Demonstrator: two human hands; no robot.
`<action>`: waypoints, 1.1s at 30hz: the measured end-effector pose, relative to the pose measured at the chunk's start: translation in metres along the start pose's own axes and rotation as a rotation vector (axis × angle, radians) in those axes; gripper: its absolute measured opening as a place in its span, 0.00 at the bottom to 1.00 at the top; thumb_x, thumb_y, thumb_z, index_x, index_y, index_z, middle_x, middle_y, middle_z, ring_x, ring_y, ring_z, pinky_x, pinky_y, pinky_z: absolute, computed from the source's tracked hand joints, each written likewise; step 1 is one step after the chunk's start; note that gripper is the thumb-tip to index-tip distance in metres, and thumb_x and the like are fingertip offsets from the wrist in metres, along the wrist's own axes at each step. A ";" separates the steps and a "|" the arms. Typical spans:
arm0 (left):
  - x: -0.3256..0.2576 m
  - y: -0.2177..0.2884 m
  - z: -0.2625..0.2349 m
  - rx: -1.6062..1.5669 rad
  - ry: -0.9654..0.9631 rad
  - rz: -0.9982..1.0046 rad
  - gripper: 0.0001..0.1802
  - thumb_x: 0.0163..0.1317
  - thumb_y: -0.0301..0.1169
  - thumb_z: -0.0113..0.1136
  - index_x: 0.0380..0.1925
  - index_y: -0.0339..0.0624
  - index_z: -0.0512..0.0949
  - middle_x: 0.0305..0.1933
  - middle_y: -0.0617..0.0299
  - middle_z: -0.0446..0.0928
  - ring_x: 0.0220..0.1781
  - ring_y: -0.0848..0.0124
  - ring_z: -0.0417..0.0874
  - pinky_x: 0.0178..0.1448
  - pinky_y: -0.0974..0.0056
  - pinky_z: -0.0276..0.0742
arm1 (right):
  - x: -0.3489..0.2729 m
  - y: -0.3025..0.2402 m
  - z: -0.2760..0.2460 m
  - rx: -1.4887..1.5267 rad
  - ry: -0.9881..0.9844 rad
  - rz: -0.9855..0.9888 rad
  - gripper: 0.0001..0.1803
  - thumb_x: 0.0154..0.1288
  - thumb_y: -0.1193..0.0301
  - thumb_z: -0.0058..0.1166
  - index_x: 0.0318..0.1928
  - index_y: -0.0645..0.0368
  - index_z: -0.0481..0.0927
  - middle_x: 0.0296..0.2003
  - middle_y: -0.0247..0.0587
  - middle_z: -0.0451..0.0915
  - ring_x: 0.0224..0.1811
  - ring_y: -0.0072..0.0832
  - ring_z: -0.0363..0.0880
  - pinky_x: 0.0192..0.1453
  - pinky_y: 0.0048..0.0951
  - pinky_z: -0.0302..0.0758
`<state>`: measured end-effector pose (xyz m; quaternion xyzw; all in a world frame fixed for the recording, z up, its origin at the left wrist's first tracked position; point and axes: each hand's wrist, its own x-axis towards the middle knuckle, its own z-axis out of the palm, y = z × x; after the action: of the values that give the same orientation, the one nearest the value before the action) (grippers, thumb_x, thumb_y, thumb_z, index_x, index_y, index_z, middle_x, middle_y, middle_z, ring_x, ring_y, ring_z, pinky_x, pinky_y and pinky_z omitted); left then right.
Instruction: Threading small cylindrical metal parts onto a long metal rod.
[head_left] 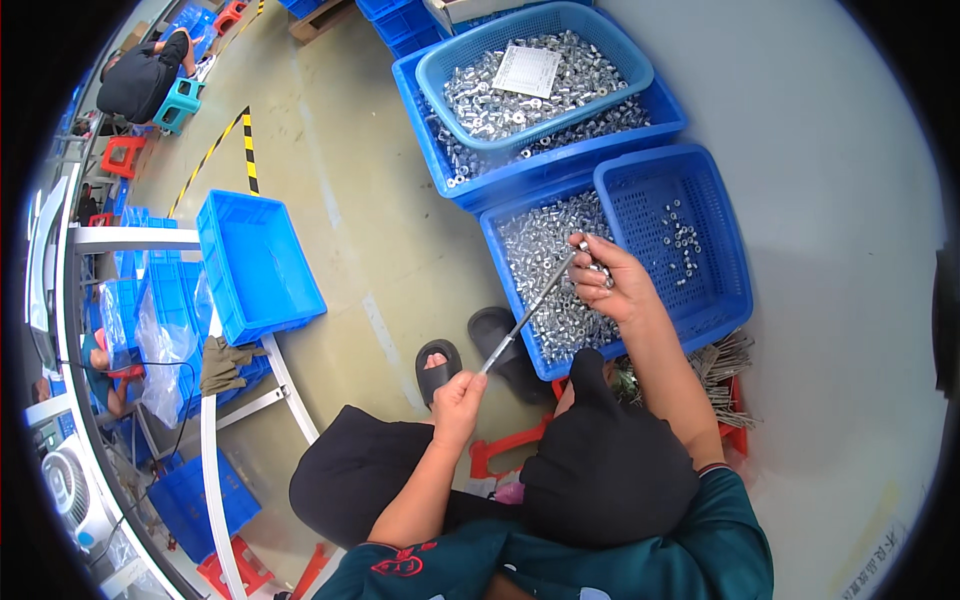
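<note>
My left hand [460, 405] is closed around the lower end of a thin metal rod [541, 300], which slants up and to the right. The rod's lower stretch looks brighter and thicker than its dark middle. At the upper end, my right hand [615, 280] pinches a small silver metal fitting [584, 246] against the rod's tip. More small fittings lie in its curled fingers. Whether the rod passes through the pinched piece I cannot tell. Below the right hand is a blue bin [541, 368] full of similar fittings. A blue perforated basket [715, 235] with a few fittings rests at its right.
Farther off, a light blue basket [640, 75] heaped with fittings and a paper slip sits in a larger blue bin [450, 190]. A blue crate [262, 270] stands at left by a white frame [212, 470]. Thin rods [720, 375] lie in a red container beside my right knee.
</note>
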<state>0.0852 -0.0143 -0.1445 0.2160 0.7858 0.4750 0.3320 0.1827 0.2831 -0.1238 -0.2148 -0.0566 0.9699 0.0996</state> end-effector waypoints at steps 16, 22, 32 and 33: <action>0.006 0.011 -0.001 -0.079 -0.023 -0.034 0.19 0.63 0.34 0.53 0.16 0.37 0.65 0.16 0.66 0.56 0.22 0.77 0.56 0.31 0.71 0.60 | -0.011 0.025 0.044 -0.754 0.087 -0.055 0.15 0.68 0.68 0.45 0.50 0.62 0.76 0.21 0.25 0.66 0.16 0.11 0.58 0.17 0.12 0.53; 0.007 0.008 0.002 -0.141 -0.013 -0.040 0.19 0.64 0.35 0.53 0.17 0.38 0.65 0.16 0.69 0.56 0.23 0.79 0.56 0.29 0.71 0.57 | -0.007 0.012 0.018 -0.500 0.137 -0.041 0.07 0.65 0.69 0.49 0.40 0.58 0.73 0.22 0.31 0.70 0.13 0.11 0.58 0.13 0.13 0.52; 0.002 0.001 0.001 -0.052 -0.010 0.007 0.19 0.63 0.35 0.55 0.16 0.37 0.65 0.14 0.69 0.56 0.20 0.79 0.56 0.24 0.70 0.56 | 0.002 0.003 0.018 -0.089 0.025 0.014 0.10 0.67 0.65 0.48 0.38 0.60 0.74 0.19 0.28 0.64 0.14 0.12 0.58 0.13 0.12 0.52; 0.002 0.001 0.001 -0.035 -0.002 0.013 0.19 0.63 0.35 0.55 0.16 0.37 0.65 0.14 0.68 0.56 0.19 0.79 0.56 0.24 0.69 0.56 | 0.002 0.002 0.017 -0.109 0.026 0.020 0.10 0.67 0.66 0.48 0.38 0.61 0.74 0.19 0.29 0.64 0.14 0.12 0.58 0.13 0.12 0.53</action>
<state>0.0850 -0.0124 -0.1450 0.2160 0.7756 0.4905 0.3335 0.1734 0.2801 -0.1091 -0.2328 -0.1062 0.9635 0.0788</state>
